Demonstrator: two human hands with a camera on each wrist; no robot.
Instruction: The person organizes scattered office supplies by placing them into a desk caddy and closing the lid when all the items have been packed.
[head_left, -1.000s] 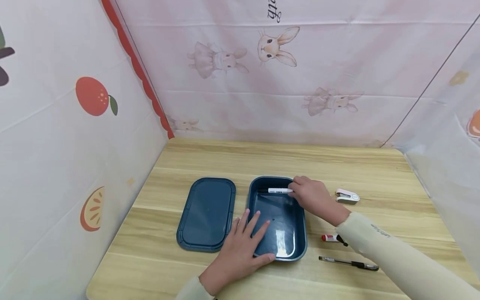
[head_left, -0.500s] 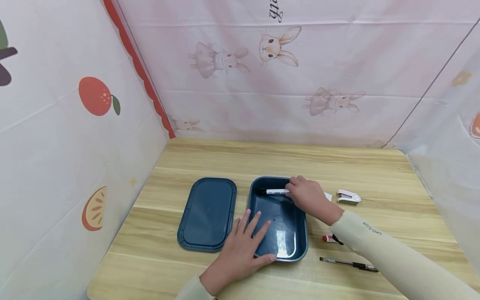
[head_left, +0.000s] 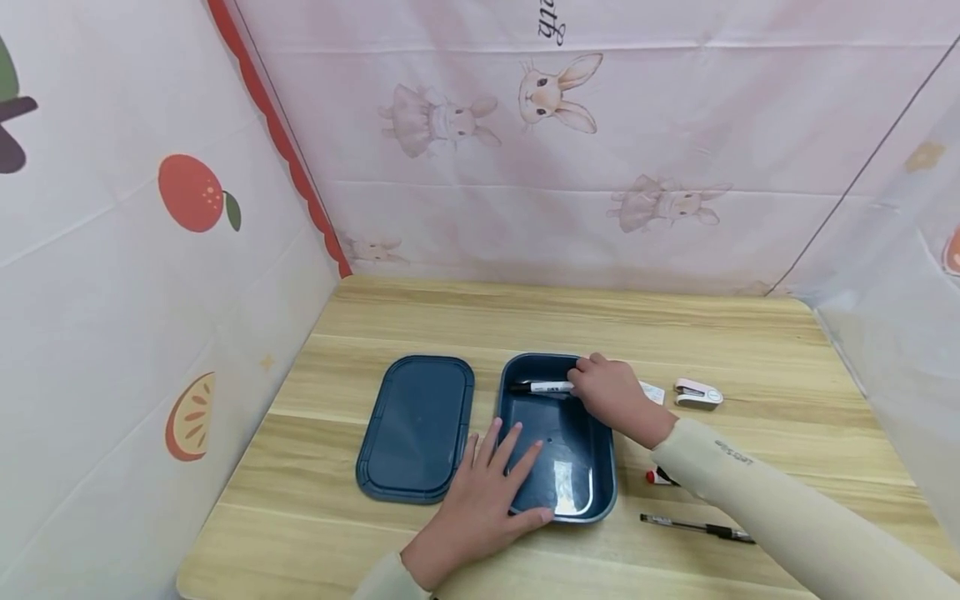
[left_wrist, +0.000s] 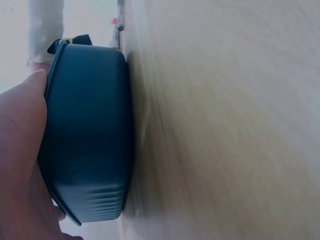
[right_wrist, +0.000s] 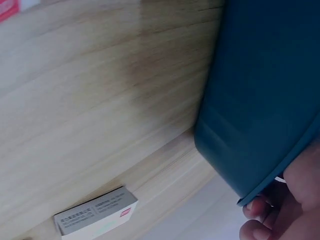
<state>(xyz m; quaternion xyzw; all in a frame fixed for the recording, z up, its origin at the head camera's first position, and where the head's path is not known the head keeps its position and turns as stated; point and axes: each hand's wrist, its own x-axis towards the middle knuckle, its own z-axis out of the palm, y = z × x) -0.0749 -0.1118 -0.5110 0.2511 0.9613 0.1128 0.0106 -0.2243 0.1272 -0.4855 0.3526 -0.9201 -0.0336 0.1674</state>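
A dark blue open box (head_left: 600, 492) stands mid-table; its outer wall fills the left wrist view (left_wrist: 87, 130) and shows in the right wrist view (right_wrist: 260, 105). My right hand (head_left: 609, 392) reaches over the box's far right corner and pinches a white marker (head_left: 546, 387) with a black tip, held across the far end inside the box. My left hand (head_left: 491, 492) lies with straight fingers on the box's near left rim, fingertips reaching inside. The box's blue lid (head_left: 416, 427) lies flat just left of the box.
On the table right of the box lie a small white box (head_left: 651, 392) (right_wrist: 95, 216), a pink-white stapler (head_left: 697, 394), a red-capped item (head_left: 656, 477) partly hidden by my sleeve, and a black pen (head_left: 693, 527). Printed fabric walls enclose the table on three sides.
My right hand has carried the marker a little leftward and lower into the box's far end, uncovering the small white box behind it. The left hand has stayed put.
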